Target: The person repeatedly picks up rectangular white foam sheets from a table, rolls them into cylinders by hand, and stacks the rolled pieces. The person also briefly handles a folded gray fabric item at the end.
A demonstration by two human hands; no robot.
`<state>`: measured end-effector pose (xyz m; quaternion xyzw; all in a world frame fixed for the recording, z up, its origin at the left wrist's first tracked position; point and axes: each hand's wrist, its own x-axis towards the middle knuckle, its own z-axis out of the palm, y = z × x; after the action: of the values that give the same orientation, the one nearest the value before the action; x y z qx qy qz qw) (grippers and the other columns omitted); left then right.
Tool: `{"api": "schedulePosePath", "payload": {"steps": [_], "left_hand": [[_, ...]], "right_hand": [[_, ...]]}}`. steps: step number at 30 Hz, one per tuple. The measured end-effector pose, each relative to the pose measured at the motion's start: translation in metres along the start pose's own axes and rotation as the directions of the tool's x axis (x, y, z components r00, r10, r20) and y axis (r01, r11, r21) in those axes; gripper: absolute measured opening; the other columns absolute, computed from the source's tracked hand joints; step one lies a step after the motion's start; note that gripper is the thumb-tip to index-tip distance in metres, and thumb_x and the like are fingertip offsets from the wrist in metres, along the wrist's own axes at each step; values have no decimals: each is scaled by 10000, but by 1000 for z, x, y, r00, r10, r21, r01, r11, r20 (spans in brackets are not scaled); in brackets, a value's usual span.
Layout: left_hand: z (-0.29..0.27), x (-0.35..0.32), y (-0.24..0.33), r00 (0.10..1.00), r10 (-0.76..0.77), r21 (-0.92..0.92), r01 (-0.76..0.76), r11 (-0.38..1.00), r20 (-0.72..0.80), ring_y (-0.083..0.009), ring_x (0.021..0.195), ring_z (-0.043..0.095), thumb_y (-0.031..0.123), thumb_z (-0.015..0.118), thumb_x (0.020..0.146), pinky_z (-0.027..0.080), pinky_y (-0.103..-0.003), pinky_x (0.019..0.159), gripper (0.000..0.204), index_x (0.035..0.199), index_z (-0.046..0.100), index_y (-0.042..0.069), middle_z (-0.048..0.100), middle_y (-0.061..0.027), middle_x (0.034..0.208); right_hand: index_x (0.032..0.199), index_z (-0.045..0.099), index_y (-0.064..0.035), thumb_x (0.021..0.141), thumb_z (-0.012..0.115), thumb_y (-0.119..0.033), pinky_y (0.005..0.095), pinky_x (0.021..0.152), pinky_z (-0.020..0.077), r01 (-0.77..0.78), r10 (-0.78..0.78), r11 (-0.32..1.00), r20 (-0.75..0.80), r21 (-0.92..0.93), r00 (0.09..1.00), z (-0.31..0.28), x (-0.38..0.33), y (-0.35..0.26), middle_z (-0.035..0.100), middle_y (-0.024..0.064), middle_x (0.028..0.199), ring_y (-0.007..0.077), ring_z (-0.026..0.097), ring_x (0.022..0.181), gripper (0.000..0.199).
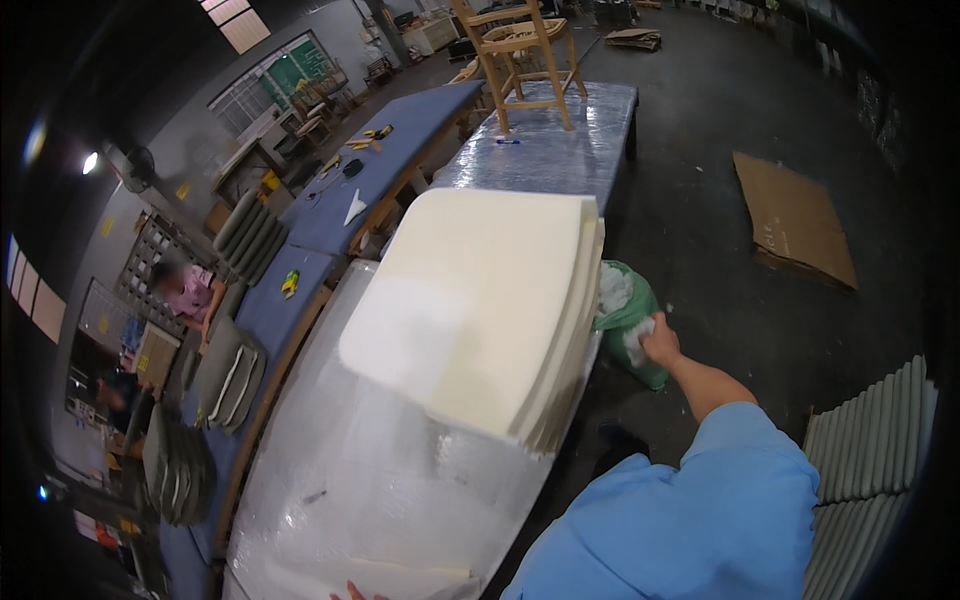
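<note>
My right hand (660,341) is closed on a tuft of white fluffy stuffing (640,330) at the mouth of a green bag (628,350). More white stuffing shows inside the bag, which stands on the floor beside the table. Only the fingers of my left hand (354,592) show at the lower edge; they are spread apart over the plastic-covered table (330,480). A stack of cream foam seat pads (470,300) with rounded corners lies on that table, its layered side facing the bag. A thin pale strip (415,568) rests just beyond my left fingers.
A wooden chair (525,60) stands on the far wrapped table (600,150). Blue-topped benches (400,125) run along the left, bearing grey-green cushions (228,375) and tools. A person (190,290) works behind them. Flat cardboard (795,220) lies on the right floor; stacked cushions (870,440) stand at lower right.
</note>
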<state>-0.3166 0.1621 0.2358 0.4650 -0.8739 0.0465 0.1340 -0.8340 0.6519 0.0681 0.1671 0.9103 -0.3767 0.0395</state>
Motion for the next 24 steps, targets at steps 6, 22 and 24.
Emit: {"api": "schedulePosePath", "payload": {"steps": [6,22,24], "left_hand": [[-22,6,79,973,-226,267,232,936,-51,-506,1358,423,307,618,935,346,-588,1151,696,1571,405,119,319,-322,1590],[-34,76,185,843,-433,608,169,776,318,-460,1303,508,396,567,959,435,-553,1075,678,1507,411,29,433,-341,1482],[-24,70,185,820,-481,595,227,771,311,-454,1286,519,358,576,964,436,-546,1070,617,1482,462,43,462,-332,1464]], "right_hand": [[1354,511,-144,859,704,-192,501,992,488,207,-170,973,-294,100,941,-1,183,-55,614,217,1267,442,596,1188,533],[1499,487,-101,939,584,-325,594,1214,241,551,-286,554,479,-624,830,159,278,-20,372,210,1611,427,322,1497,611],[1391,609,-101,931,572,-400,590,1161,334,552,-88,553,614,-625,784,169,299,-40,509,196,1510,412,447,1415,549]]}}
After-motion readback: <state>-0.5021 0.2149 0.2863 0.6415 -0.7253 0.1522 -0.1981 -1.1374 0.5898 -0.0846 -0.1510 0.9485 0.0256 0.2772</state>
